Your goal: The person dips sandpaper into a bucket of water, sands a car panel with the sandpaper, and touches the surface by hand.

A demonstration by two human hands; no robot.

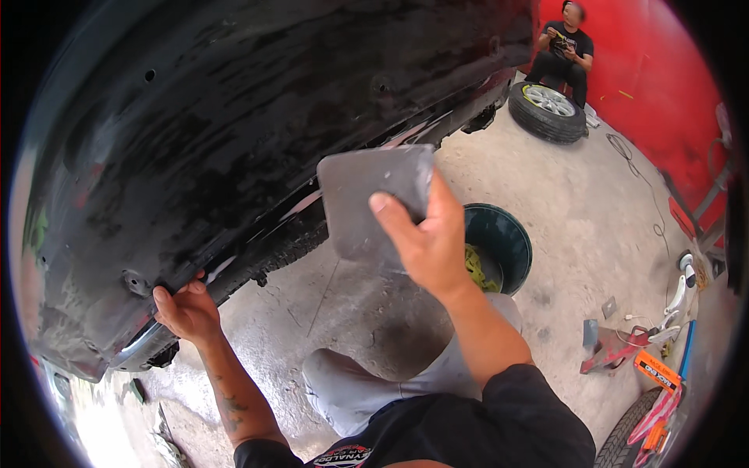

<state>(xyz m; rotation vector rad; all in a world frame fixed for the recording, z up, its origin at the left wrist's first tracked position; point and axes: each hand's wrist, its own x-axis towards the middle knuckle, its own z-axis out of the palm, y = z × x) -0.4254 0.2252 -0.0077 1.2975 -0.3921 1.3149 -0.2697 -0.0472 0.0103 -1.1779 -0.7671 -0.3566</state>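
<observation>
My right hand (pixel 437 246) grips a flat grey sheet (pixel 363 191) with rounded corners, thumb across its face and the other fingers hidden behind it. The sheet is held up in front of the lower edge of a large black car body panel (pixel 257 117), whose surface looks dull and smudged. My left hand (pixel 189 313) is at the panel's lower edge on the left, fingers curled at the rim and thumb against the face. Near that hand is a small round fitting (pixel 136 282) with a hole. Pale patches show along the panel's lower strip.
Behind my right forearm stands a dark green bucket (pixel 519 246) with yellow-green material (pixel 477 269) inside. A wheel (pixel 546 113) lies at the far right, beside a seated person (pixel 568 51). Cables, a red tool (pixel 616 351) and a tyre (pixel 628 425) lie at right.
</observation>
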